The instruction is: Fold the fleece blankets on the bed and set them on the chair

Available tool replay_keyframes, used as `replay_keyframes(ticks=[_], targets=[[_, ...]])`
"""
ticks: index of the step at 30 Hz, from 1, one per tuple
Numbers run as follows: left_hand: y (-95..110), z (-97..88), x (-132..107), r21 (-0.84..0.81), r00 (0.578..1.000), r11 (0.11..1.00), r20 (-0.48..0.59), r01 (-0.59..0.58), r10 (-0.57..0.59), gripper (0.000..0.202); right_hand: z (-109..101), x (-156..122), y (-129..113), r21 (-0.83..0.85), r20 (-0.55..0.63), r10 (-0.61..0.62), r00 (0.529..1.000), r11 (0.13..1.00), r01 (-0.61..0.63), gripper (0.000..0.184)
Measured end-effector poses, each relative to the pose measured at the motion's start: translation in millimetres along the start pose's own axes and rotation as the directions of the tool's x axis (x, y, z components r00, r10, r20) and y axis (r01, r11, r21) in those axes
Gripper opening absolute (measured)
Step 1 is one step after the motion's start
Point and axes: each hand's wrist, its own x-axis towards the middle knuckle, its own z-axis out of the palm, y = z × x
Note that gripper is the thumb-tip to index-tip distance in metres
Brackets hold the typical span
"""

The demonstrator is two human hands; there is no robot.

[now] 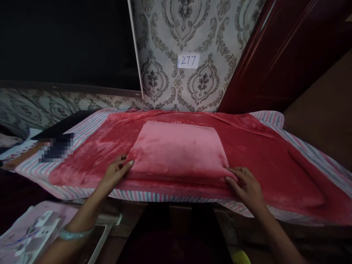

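Observation:
A pink plush cloth [178, 148], folded into a flat rectangle, lies on a red plush blanket [275, 172]. The near left corner of the cloth is pinched between the thumb and fingers of my left hand [117, 169]. At the near right corner, my right hand [246, 183] grips the cloth's edge, thumb below and forefinger above. Along the near side the cloth's edge looks rounded, and its underside is hidden. A pale green bangle [75, 233] circles my left wrist.
Beneath the blanket is a striped sheet [162, 196]. A large dark screen [68, 44] stands at the back left, against patterned wallpaper bearing a paper marked 277 [188, 60]. Dark red wood panelling [264, 55] rises at the back right. White plastic parts [41, 234] are at lower left.

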Motion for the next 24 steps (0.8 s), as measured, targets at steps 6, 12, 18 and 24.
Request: replay_keyframes(ticks=[6, 12, 18, 24], targets=[[47.9, 2.2, 5.1, 0.238, 0.881, 0.881, -0.152, -0.408, 0.449, 0.048, -5.9, 41.4, -26.5, -0.012, 0.046, -0.058, 0.997, 0.998, 0.059, 0.043], [106.2, 94.0, -25.7, 0.318, 0.525, 0.420, 0.436, -0.850, 0.731, 0.041, 44.9, 113.7, -73.2, 0.134, 0.419, -0.367, 0.831, 0.930, 0.343, 0.052], [67.0, 150.5, -42.3, 0.506, 0.525, 0.290, 0.417, -0.812, 0.743, 0.071, 78.7, 144.6, -69.1, 0.205, 0.702, -0.459, 0.544, 0.862, 0.464, 0.053], [49.9, 156.9, -43.4, 0.543, 0.513, 0.280, 0.342, -0.792, 0.788, 0.065, 99.6, 199.7, -21.7, 0.050, 0.700, -0.388, 0.599, 0.864, 0.502, 0.066]])
